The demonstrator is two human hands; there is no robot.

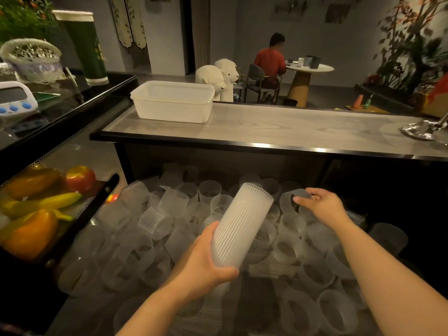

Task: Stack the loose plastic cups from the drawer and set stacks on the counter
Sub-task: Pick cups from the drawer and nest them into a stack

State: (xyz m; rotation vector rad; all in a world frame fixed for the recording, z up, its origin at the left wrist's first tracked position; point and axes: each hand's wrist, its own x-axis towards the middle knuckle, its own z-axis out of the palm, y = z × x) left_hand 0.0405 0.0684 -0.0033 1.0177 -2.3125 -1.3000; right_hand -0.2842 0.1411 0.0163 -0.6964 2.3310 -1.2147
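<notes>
An open drawer point(242, 309) below the counter is full of several loose frosted, ribbed plastic cups lying in all directions. My left hand point(206, 260) grips the lower end of a tall stack of nested cups point(242, 224), tilted with its top pointing up and to the right above the drawer. My right hand point(322, 207) reaches into the back right of the drawer and pinches the rim of a single loose cup point(289, 201). The grey wood-grain counter point(278, 129) runs across the view behind the drawer.
A white plastic tub point(172, 103) stands on the counter's left end, and a glass base point(419, 130) at its right end. A mesh tray with fruit point(43, 207) is at the left. A person sits at a round table far behind.
</notes>
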